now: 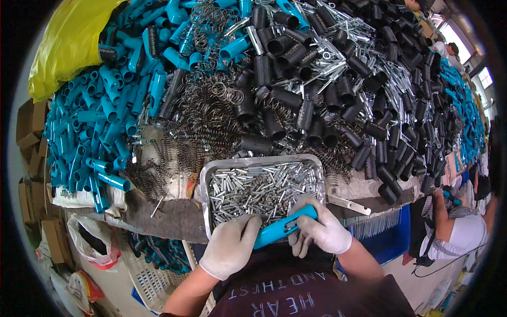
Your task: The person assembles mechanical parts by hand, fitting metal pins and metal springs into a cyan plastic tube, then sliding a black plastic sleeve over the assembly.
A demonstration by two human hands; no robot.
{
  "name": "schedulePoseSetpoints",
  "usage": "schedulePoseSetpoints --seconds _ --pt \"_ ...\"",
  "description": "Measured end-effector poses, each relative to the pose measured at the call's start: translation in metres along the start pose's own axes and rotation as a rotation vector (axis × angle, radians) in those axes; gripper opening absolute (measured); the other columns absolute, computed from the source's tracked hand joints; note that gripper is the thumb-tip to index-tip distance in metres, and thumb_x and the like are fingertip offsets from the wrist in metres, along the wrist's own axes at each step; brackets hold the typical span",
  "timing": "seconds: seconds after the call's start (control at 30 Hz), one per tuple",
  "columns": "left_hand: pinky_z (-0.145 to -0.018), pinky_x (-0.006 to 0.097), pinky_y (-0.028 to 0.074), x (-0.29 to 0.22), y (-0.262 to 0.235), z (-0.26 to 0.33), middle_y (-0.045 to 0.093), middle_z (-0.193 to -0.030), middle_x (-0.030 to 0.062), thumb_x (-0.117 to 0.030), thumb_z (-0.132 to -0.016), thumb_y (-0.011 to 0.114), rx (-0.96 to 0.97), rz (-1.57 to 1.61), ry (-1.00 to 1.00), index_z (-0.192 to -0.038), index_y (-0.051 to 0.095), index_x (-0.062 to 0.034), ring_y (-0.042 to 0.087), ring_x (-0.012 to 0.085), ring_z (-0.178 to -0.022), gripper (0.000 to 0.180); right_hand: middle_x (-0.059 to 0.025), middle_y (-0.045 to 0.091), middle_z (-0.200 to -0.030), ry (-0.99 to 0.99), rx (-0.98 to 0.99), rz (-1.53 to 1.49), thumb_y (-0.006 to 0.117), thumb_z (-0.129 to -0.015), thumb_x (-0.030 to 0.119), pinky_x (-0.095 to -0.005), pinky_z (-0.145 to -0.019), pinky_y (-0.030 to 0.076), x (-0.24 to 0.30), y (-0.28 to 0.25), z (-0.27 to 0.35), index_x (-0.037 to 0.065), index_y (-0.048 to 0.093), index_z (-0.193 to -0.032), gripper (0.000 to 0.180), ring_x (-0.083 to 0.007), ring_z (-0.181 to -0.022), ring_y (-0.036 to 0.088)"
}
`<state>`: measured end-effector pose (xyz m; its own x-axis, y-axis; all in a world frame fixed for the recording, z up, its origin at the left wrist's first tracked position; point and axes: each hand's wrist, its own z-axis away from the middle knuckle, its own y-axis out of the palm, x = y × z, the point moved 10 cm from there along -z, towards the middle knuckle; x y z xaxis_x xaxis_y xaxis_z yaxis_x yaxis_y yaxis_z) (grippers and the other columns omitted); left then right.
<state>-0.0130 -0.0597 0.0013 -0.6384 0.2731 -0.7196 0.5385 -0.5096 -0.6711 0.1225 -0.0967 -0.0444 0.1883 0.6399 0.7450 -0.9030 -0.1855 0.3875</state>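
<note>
Blue all over, a tube (270, 234) with a slot in its side is up in both hands, close to the near edge of a shiny metal tray (205, 198). The left hand (231, 247) wears a white glove and grips the tube's lower end. The right hand (323, 230) wears a white glove too, and it pinches the other end, with its thumb by the slot. Lots of little metal pins (248, 193) fill the tray, which sits on the table (171, 217).

Behind the tray is a big mess of curly springs (206, 111). On the left is a heap of blue tubes (97, 98), with a yellow bag (66, 50) next to its back part. On the right are lots of black tubes (288, 99), mixed with shiny metal rods. A white piece (349, 205) lies just right of the tray, and a thin stick (157, 207) lies to the left, near the table's edge. Off to the right is another person in a white top (459, 236).
</note>
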Motion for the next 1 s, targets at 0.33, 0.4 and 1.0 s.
schedulePoseSetpoints --seconds 0.33,0.4,1.0 --pt "-0.048 0.019 0.04 0.044 0.019 0.029 0.059 -0.073 -0.0006 -0.019 -0.09 0.059 0.163 0.894 -0.587 -0.133 0.051 -0.0018 0.047 0.0032 -0.055 0.047 -0.005 0.057 -0.084 -0.342 -0.244 0.599 0.042 -0.1 0.027 -0.0311 -0.058 0.05 0.049 0.008 -0.033 0.007 0.056 -0.115 0.029 -0.0152 -0.065 0.063" --pt "-0.047 0.018 0.039 0.06 0.002 0.03 0.059 -0.074 -0.0006 -0.018 -0.09 0.058 -0.087 0.879 -0.562 -0.132 0.051 0.0006 0.047 0.0029 -0.056 0.046 -0.0104 0.058 -0.092 -0.658 -0.491 1.318 0.055 -0.092 0.022 -0.0353 -0.056 0.052 0.07 0.026 -0.031 0.011 0.058 -0.107 0.018 -0.0247 -0.066 0.065" --pt "-0.072 0.032 0.049 0.034 -0.026 0.023 0.065 -0.08 0.0154 -0.025 -0.083 0.066 -0.267 0.492 -0.389 -0.117 0.061 -0.0029 0.062 0.0169 -0.072 0.041 -0.0113 0.067 -0.083 -0.695 -0.404 0.865 0.068 -0.08 0.004 -0.0327 -0.064 0.054 0.082 0.05 -0.002 0.004 0.065 -0.089 0.009 -0.027 -0.072 0.069"
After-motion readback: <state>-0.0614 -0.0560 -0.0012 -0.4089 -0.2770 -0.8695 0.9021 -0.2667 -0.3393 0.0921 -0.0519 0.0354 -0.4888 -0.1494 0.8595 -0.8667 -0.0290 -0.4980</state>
